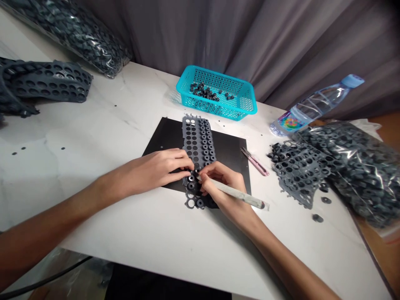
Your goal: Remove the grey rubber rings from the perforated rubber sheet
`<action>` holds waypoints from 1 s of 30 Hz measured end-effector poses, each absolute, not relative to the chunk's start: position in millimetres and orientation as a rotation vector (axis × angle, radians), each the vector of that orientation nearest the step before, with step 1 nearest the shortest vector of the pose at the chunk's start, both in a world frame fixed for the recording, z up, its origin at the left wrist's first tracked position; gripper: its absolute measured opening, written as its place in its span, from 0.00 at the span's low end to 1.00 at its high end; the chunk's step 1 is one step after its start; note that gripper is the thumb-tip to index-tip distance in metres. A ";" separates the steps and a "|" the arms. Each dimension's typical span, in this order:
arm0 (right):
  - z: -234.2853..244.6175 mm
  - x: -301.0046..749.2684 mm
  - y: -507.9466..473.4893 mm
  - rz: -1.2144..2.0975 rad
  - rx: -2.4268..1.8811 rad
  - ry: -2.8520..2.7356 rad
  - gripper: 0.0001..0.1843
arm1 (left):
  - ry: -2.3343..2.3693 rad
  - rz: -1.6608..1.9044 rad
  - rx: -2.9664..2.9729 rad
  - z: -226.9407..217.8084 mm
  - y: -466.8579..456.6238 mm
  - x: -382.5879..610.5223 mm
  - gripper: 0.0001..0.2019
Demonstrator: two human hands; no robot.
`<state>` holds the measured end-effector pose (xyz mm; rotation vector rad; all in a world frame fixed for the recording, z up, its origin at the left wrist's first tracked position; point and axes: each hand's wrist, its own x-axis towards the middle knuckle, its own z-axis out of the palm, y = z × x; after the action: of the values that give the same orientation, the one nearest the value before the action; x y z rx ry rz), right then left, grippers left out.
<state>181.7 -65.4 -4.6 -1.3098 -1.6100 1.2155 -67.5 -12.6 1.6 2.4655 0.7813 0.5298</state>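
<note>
A grey rubber strip [199, 143] full of round holes and small rings lies lengthwise on a black mat [228, 152]. My left hand [161, 166] lies flat on the mat with its fingertips pressing the strip's left edge. My right hand [223, 185] is closed around a pale, tape-wrapped stick tool [240, 195], held like a pen, its tip on the strip near my left fingertips. Several holes near the strip's near end are empty.
A turquoise basket [246, 102] with several dark rings stands behind the mat. A pink cutter [254, 161] lies right of the mat. Punched grey sheets [296, 171] and bags of parts [356, 166] lie right, with a water bottle [315, 106]. More sheets [43, 83] and a bag [78, 33] sit far left.
</note>
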 end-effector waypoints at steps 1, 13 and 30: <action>-4.4 181.4 -65.5 1.214 -1.310 -1.607 0.04 | 0.778 0.531 2.467 1.9 -12.4 -67.3 0.10; -1.2 179.4 -66.3 1.197 -1.334 -1.623 0.03 | 0.732 0.499 2.545 2.1 -11.2 -67.2 0.13; -4.6 181.2 -71.0 1.130 -1.319 -1.681 0.06 | 0.658 0.493 2.708 -1.3 -8.7 -67.0 0.16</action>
<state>181.2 -71.0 -4.6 -1.3185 -1.6810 1.1301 -67.0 -8.7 -1.3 2.7077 0.6576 0.4930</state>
